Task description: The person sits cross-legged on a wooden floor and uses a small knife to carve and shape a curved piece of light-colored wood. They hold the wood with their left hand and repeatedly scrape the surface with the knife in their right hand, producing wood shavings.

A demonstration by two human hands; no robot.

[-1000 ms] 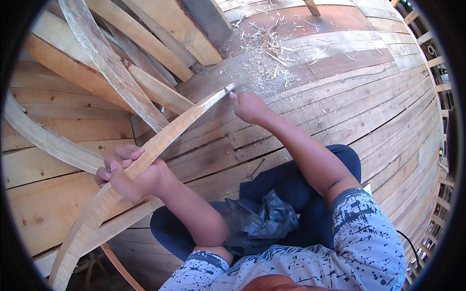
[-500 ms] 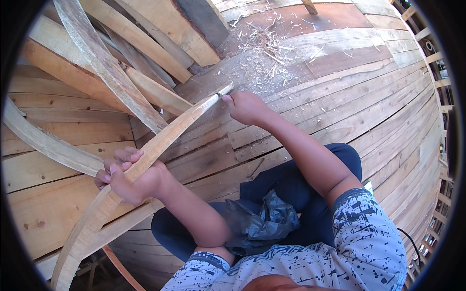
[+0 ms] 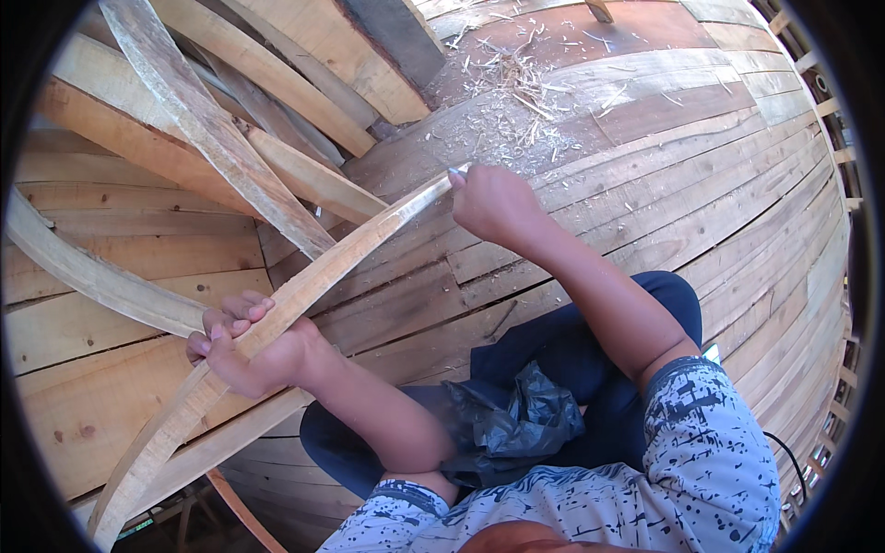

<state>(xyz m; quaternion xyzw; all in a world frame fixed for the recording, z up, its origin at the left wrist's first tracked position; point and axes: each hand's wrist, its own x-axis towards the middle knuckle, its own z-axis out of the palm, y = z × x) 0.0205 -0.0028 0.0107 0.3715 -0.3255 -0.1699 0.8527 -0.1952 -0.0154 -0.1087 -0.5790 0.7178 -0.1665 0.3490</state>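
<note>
A long curved wooden strip (image 3: pixel 300 288) runs from the lower left up toward the middle, its far end trimmed thin and pale. My left hand (image 3: pixel 253 346) grips it midway, with fingers and thumb wrapped around the wood. At the thin tip, my right hand (image 3: pixel 498 205) is closed in a fist around a small knife (image 3: pixel 456 173). Only a sliver of metal shows beside the thumb; the handle is hidden inside the fist. The blade sits against or very close to the strip's tip; contact cannot be made out.
Wood shavings (image 3: pixel 521 88) lie scattered on the plank floor (image 3: pixel 636 217) beyond my right hand. Several rough boards (image 3: pixel 198 120) lean at the upper left, and another curved strip (image 3: pixel 101 281) meets my left hand. A dark plastic bag (image 3: pixel 525 415) rests on my lap.
My right hand has slid outward along the strip to its very tip, and the blade shows less. The whole view has shifted slightly; my left hand keeps its grip.
</note>
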